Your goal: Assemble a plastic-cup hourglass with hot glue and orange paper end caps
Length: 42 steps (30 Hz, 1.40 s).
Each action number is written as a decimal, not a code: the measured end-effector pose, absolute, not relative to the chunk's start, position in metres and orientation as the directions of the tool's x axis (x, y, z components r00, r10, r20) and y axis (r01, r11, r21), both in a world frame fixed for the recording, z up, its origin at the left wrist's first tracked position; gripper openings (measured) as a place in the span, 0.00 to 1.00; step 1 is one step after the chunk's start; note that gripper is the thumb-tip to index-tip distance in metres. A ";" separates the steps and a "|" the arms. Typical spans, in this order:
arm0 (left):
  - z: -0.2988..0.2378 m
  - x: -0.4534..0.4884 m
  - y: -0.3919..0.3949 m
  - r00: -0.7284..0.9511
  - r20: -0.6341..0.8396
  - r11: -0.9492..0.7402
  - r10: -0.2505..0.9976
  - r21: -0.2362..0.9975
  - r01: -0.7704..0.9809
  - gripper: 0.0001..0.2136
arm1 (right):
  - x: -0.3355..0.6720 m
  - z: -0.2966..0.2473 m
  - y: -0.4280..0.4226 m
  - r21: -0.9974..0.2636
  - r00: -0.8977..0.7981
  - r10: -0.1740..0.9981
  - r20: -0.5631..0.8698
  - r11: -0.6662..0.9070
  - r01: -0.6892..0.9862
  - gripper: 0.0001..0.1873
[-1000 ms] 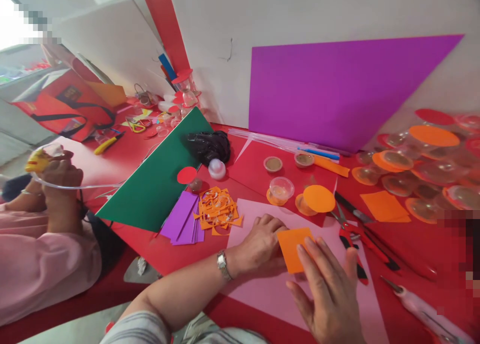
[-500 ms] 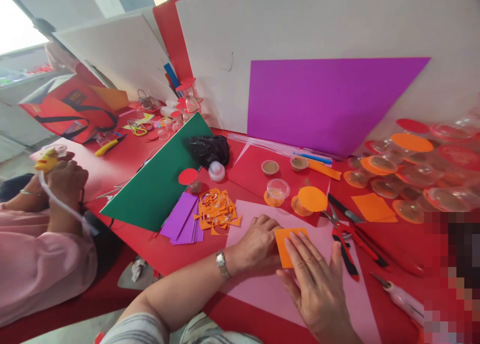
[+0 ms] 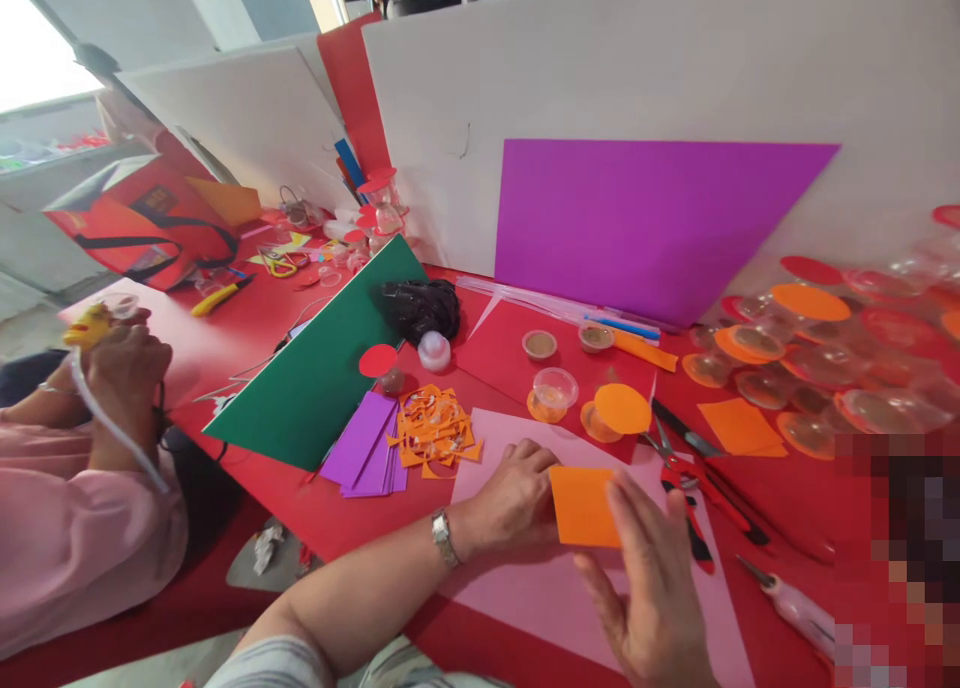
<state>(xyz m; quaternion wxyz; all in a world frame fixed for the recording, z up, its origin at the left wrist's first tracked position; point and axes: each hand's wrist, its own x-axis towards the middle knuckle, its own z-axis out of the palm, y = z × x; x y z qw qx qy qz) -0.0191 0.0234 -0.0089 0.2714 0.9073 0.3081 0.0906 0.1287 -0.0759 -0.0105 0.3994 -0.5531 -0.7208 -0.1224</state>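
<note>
Both my hands hold a small orange paper square [image 3: 583,505] just above a pink paper sheet [image 3: 540,588] on the red table. My left hand [image 3: 514,498], with a watch on the wrist, pinches the square's left edge. My right hand [image 3: 652,588] grips its right edge, fingers curled around it. Red-handled scissors [image 3: 686,493] lie just right of the square. An orange paper circle [image 3: 622,408] rests on a small cup beyond it. A heap of orange paper scraps [image 3: 435,428] and purple strips [image 3: 364,443] lie to the left.
A green sheet [image 3: 322,368] and a purple sheet [image 3: 645,218] lean near white partitions. Many clear cups with orange and red lids [image 3: 810,338] crowd the right. A glue gun [image 3: 795,603] lies at lower right. A person in pink [image 3: 82,508] works at left, holding a yellow tool.
The orange square has come up off the pink sheet, and my right hand went from pressing flat on it to gripping its right edge. The view tilted slightly downward.
</note>
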 end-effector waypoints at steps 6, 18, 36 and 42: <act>-0.007 -0.022 0.025 0.801 0.008 -0.665 0.598 0.563 0.491 0.14 | 0.151 -0.003 -0.068 -0.676 0.325 0.739 0.590 0.232 0.699 0.32; -0.014 -0.020 0.025 0.792 0.054 -0.683 0.609 0.542 0.489 0.15 | 0.138 -0.010 -0.077 -0.234 -0.134 0.663 0.737 0.435 0.869 0.25; -0.015 -0.019 0.024 0.819 0.026 -0.679 0.573 0.574 0.457 0.18 | 0.145 -0.019 -0.074 -0.151 -0.244 0.630 0.737 0.505 0.850 0.16; -0.015 -0.018 0.025 0.822 0.007 -0.672 0.570 0.579 0.461 0.17 | 0.143 -0.017 -0.074 -0.156 -0.244 0.645 0.724 0.498 0.853 0.15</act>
